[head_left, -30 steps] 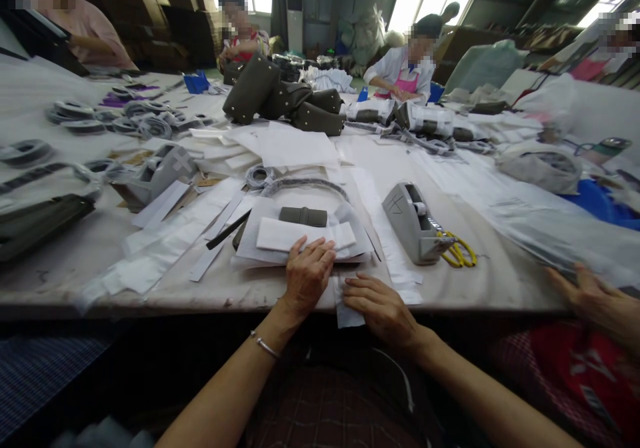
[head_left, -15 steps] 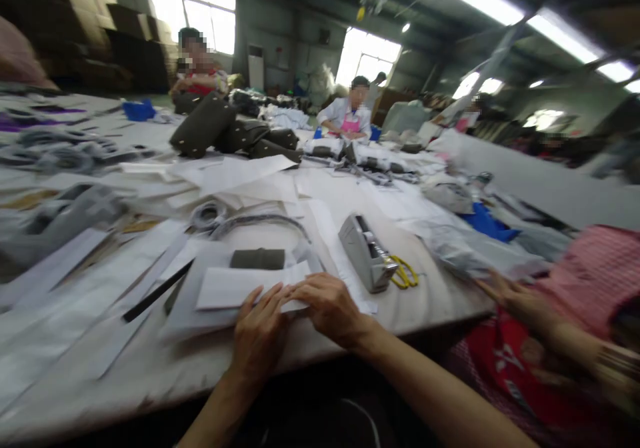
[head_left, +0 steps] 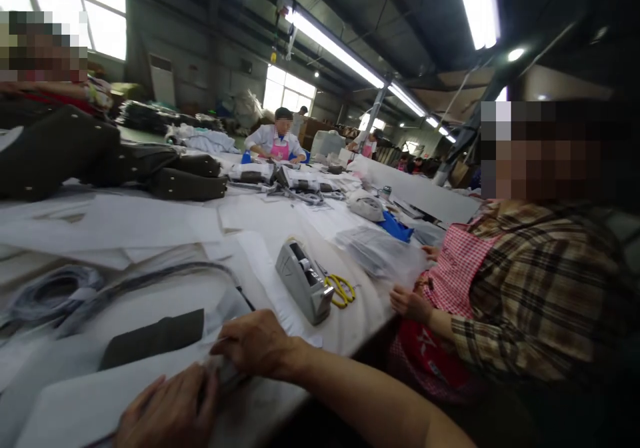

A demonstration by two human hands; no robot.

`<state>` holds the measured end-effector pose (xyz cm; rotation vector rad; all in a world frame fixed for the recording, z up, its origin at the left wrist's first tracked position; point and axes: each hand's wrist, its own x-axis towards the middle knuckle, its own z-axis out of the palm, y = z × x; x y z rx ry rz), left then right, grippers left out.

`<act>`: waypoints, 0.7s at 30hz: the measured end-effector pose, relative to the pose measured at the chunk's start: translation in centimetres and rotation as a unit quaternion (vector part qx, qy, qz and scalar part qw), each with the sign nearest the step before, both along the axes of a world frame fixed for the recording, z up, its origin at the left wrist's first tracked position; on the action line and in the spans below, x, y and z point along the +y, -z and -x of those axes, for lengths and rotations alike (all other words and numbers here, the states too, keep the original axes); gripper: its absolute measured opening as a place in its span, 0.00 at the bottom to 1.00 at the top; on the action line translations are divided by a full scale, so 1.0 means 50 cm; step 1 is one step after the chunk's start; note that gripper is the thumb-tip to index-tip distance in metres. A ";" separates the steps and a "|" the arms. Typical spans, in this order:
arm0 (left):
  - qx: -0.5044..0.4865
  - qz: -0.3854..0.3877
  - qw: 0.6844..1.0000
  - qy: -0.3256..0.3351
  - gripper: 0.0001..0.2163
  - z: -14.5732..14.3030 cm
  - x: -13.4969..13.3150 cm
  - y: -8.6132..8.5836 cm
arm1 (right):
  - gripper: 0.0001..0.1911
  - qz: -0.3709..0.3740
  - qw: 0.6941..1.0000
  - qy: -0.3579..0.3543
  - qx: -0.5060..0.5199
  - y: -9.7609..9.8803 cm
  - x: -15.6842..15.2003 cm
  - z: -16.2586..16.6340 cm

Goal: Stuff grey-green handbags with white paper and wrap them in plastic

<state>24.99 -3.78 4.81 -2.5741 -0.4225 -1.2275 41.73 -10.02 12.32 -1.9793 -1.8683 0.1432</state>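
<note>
A white sheet of paper [head_left: 90,401] lies at the table's near edge, partly over a dark olive fabric piece [head_left: 153,337]. My left hand [head_left: 170,408] rests on the sheet with its fingers stretched out, its lower part cut off by the frame. Just right of it, my right hand [head_left: 255,345] has its fingers bent in a pinch at the right end of the paper. Thin translucent plastic [head_left: 233,307] shows beside those fingers. A dark strap [head_left: 165,271] curves behind the fabric piece. What exactly lies under the fingertips is partly hidden.
A grey tape dispenser [head_left: 303,281] and yellow-handled scissors [head_left: 341,291] stand right of my hands. A coiled strap [head_left: 53,295] lies left. Dark olive pieces [head_left: 100,158] are piled behind. A co-worker in a checked apron [head_left: 460,268] handles a clear plastic bag [head_left: 375,251] at right.
My view has swung right and closer to the table, so the co-worker at right is now in full sight. Both hands stay at the paper, my right fingers pinching at its right end.
</note>
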 end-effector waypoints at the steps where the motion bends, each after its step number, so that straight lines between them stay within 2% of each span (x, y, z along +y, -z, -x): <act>1: 0.030 0.011 0.999 -0.025 0.17 0.002 -0.012 -0.018 | 0.08 -0.003 1.000 0.005 0.004 0.002 -0.002 0.000; 4: 0.018 0.074 0.992 -0.100 0.13 -0.002 -0.052 -0.066 | 0.09 -0.008 0.999 0.019 0.030 0.000 -0.012 0.003; 6: 0.012 0.131 0.983 -0.128 0.11 -0.013 -0.069 -0.082 | 0.11 -0.010 0.998 0.027 0.063 -0.006 -0.017 0.001; 12: 0.022 0.211 0.965 -0.156 0.09 -0.025 -0.076 -0.086 | 0.10 0.003 0.993 0.014 0.121 -0.021 -0.007 -0.007; 16: 0.009 0.219 0.959 -0.180 0.06 -0.035 -0.086 -0.084 | 0.12 -0.013 0.994 -0.006 0.112 -0.004 -0.001 -0.017; 18: 0.020 0.177 0.962 -0.207 0.04 -0.042 -0.094 -0.085 | 0.15 -0.025 0.993 -0.031 0.112 0.020 -0.002 -0.031; 19: 0.049 0.129 0.964 -0.227 0.03 -0.044 -0.095 -0.087 | 0.16 -0.035 0.992 -0.044 0.111 0.037 -0.001 -0.040; 20: 0.112 0.045 0.962 -0.243 0.04 -0.044 -0.094 -0.090 | 0.17 -0.038 0.991 -0.069 0.106 0.054 0.004 -0.049; 21: 0.224 -0.072 0.938 -0.254 0.06 -0.043 -0.091 -0.095 | 0.17 -0.050 0.989 -0.101 0.100 0.071 0.012 -0.058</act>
